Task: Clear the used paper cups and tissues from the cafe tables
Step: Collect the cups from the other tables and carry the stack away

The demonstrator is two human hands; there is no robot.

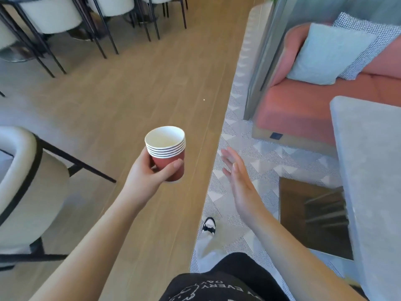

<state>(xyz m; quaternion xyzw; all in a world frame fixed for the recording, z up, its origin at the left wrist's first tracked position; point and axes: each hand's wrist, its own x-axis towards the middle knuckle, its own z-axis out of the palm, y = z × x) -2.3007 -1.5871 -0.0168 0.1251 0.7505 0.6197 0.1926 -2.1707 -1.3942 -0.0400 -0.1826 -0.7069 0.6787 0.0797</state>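
Underfoot, wood floor (134,88) meets patterned tiles (256,170) (triangles).

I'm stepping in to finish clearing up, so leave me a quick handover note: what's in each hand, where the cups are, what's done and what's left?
Left hand: grips a stack of red paper cups, about five nested, held upright over the wooden floor.
Right hand: open, holds nothing, out over the patterned floor.
Done: those cups are collected.
Left: the stack has not been binned yet. The grey table on the right shows no cups or tissues on the part in view. No tissues or bin visible.
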